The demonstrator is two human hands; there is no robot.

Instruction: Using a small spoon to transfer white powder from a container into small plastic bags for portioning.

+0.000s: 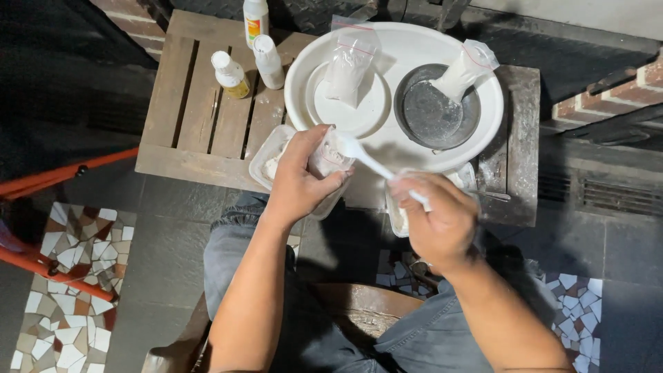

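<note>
While the left hand [298,181] grips a small clear bag [329,157] of white powder near the big white basin [414,48], the right hand [442,222] pinches a white plastic spoon [364,156], bowl at the bag's mouth. Scooping seems underway; a steady lift comes next.

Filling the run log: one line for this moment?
left hand: holds clear bag | right hand: white spoon at bag mouth | white basin behind

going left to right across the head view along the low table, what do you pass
small white bottles → left hand holding a small clear bag → white spoon → right hand → dark round pan → bag of white powder leaning in it
</note>
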